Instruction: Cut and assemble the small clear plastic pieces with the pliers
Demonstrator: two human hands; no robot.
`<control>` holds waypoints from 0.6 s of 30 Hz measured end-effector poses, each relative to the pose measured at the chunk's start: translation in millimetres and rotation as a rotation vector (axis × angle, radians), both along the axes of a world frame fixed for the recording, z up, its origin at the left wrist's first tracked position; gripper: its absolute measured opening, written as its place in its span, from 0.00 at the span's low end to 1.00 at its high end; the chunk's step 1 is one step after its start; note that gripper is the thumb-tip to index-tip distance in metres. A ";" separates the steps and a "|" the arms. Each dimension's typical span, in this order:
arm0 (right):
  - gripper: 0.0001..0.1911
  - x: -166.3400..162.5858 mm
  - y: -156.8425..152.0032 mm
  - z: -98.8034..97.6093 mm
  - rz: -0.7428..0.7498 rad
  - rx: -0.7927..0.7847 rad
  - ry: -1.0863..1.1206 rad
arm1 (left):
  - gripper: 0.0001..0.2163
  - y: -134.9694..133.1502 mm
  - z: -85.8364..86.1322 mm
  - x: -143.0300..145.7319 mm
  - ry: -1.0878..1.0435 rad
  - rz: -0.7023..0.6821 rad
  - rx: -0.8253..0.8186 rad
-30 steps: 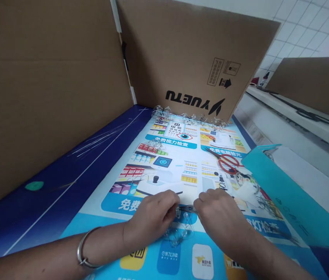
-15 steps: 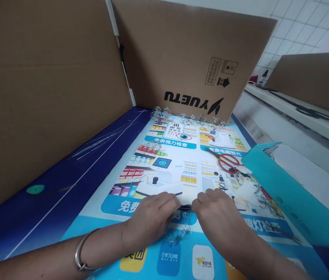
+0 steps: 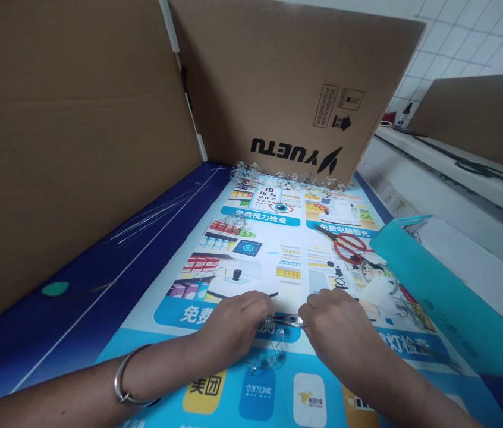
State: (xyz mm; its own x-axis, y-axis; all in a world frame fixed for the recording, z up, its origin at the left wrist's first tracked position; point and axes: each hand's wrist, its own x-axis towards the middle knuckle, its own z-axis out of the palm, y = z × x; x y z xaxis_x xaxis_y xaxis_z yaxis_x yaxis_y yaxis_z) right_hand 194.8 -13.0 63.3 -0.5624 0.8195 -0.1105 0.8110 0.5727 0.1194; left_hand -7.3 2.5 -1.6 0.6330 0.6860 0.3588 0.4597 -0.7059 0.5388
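Note:
My left hand [image 3: 233, 327] and my right hand [image 3: 336, 324] meet over a printed blue poster [image 3: 278, 249] near its front. Both are curled, pinching a small clear piece with a metal part [image 3: 291, 321] held between their fingertips. A silver bangle [image 3: 123, 374] circles my left wrist. Just below the hands, a few clear wiry parts [image 3: 267, 359] lie on the poster.
Tall cardboard sheets [image 3: 68, 137] wall the left and back, one printed YUETU [image 3: 296, 156]. A row of clear parts [image 3: 287, 177] lines its base, and a small cluster [image 3: 233, 222] sits nearer. Red-handled scissors [image 3: 345, 244] lie right of centre. A teal bag [image 3: 439, 297] lies at right.
My hands drew slightly apart, so the small clear piece between the fingertips shows more. Otherwise they stay in the same spot on the poster.

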 end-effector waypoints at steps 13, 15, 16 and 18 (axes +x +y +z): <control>0.08 8.2 1.8 -9.6 -0.063 -0.065 0.188 | 0.06 1.8 1.0 1.4 -0.229 0.010 -0.125; 0.09 10.7 3.4 -12.9 -0.079 -0.102 0.244 | 0.07 2.0 0.4 0.7 -0.268 -0.004 -0.141; 0.09 12.0 4.4 -14.5 -0.084 -0.118 0.268 | 0.07 2.1 0.0 0.3 -0.286 -0.010 -0.148; 0.08 14.2 6.2 -17.7 -0.090 -0.146 0.307 | 0.08 2.3 -0.9 -0.4 -0.318 -0.013 -0.152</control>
